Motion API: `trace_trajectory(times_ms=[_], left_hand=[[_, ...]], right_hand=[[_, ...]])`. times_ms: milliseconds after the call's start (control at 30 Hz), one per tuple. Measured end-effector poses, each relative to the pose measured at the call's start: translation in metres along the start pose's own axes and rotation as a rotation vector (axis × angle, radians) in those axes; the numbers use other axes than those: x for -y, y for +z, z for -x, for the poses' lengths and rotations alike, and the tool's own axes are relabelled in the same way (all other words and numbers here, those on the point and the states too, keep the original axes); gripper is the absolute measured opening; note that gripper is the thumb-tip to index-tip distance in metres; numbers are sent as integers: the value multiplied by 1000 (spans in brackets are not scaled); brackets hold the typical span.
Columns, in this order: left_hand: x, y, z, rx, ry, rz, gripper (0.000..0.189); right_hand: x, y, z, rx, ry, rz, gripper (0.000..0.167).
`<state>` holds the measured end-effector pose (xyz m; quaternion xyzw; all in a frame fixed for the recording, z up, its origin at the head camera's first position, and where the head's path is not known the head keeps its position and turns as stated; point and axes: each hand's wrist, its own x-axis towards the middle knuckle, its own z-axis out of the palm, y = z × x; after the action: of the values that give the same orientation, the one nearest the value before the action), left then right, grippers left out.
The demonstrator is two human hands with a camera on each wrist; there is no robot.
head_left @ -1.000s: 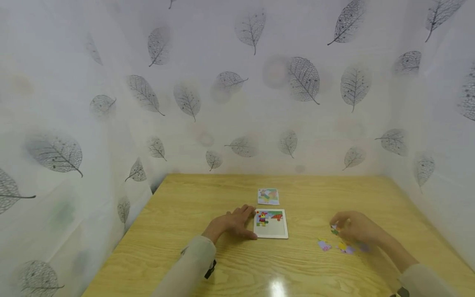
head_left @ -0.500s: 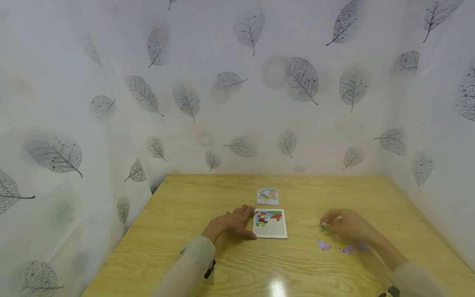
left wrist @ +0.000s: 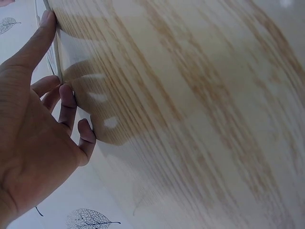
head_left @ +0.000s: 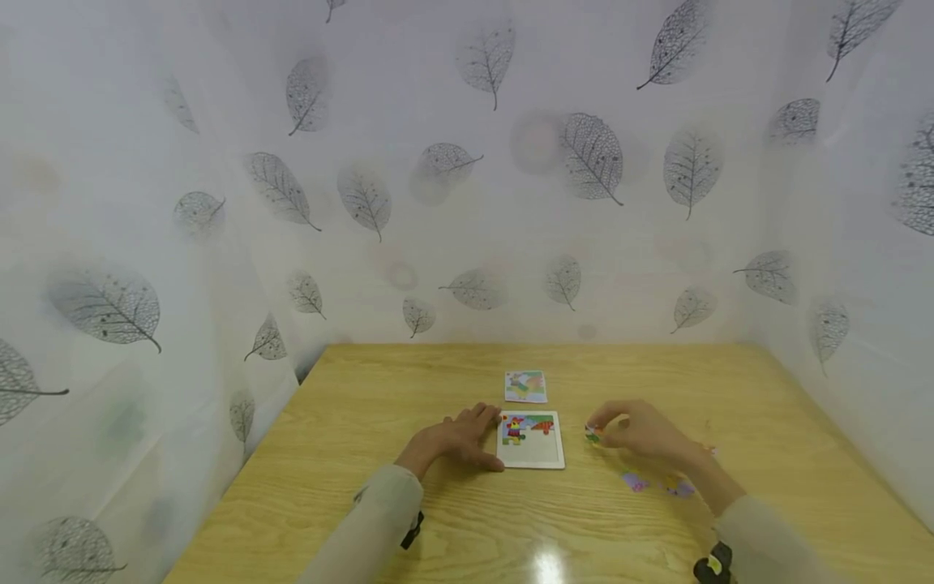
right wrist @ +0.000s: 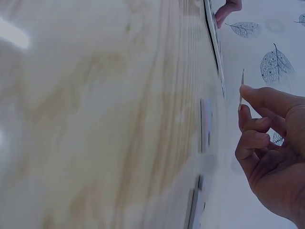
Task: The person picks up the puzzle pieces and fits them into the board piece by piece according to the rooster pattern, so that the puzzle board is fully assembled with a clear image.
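Two hands point(head_left: 460, 440) point(head_left: 645, 434), one pinched piece point(head_left: 592, 436), one puzzle frame point(head_left: 538, 451)

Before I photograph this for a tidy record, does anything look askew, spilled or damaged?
Nothing stands out. The tray and card lie flat; loose pieces are scattered near the right hand, some partly hidden, but no spill or damage shows.

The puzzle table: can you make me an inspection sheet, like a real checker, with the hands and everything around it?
Surface: wood-grain table, with a bright reflection near the front.
Job's things: puzzle frame, partly filled; picture card beyond it; loose pieces to its right.
Clutter: nothing seen.
Hands: left hand touches the frame's left edge; right hand pinches a puzzle piece off the table.
Cables: nothing seen.
Surroundings: pale sheeting printed with leaves.
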<state>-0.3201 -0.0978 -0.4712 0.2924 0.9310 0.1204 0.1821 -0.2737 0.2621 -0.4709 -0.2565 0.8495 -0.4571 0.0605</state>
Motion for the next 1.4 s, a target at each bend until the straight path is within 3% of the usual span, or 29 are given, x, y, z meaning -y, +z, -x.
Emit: trace_trajectory(times_ms=[433,767,1000,1400], left_hand=[[-4,-2,2,-2,-9,-3,92],[-3,0,0,5,-3,-6,92],[-2,-2,0,-6,5,2,92],[-3,-2,1,-12,3,-18,91]], right_hand=[[16,33,-37,-2,59,-26,16],[21,57,-60,-8,110,56,15],[24,66,-73,1,52,93,14],[25,74,-82,-1,46,160,14]])
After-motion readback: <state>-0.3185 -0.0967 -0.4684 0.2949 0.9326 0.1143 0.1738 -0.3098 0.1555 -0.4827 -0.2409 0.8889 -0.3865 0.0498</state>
